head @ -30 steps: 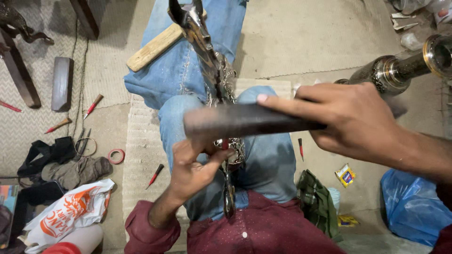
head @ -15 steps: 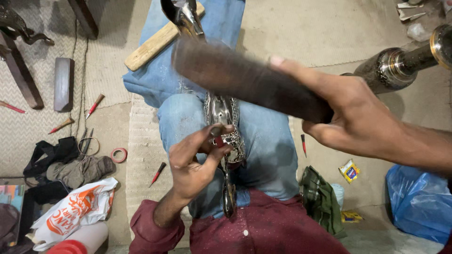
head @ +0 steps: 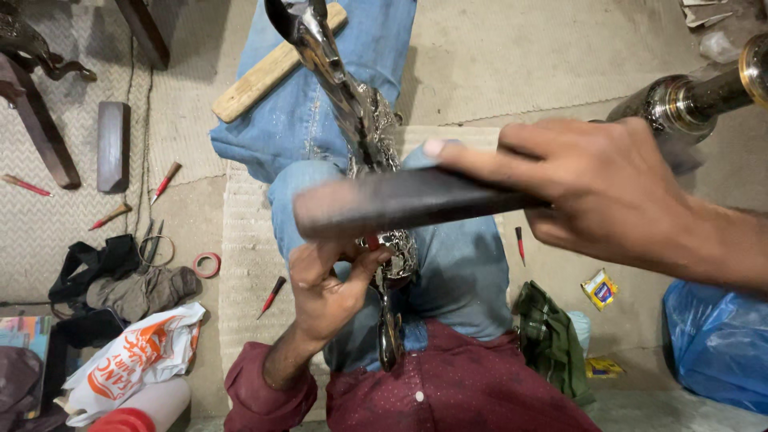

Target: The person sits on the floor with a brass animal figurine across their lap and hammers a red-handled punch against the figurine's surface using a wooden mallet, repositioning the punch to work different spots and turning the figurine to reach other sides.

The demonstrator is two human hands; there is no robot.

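Head view: left hand (head: 332, 292) is pinching a small red-tipped tool against the ornate silver metal piece (head: 376, 144) running lengthwise along the lap. Right hand (head: 592, 188) is gripping a dark bar (head: 400, 200), probably a hammer, crosswise just above.

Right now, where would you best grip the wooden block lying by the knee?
Probably across the wooden block's long sides near its bare lower-left half, coming from above. It lies flat and slanted on the mat, and its upper end sits tucked beside the jeans and metal piece.

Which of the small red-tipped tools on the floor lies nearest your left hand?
The red-tipped tool on the ribbed mat beside the left hand; the others lie farther left near the dark block, or right of the leg.
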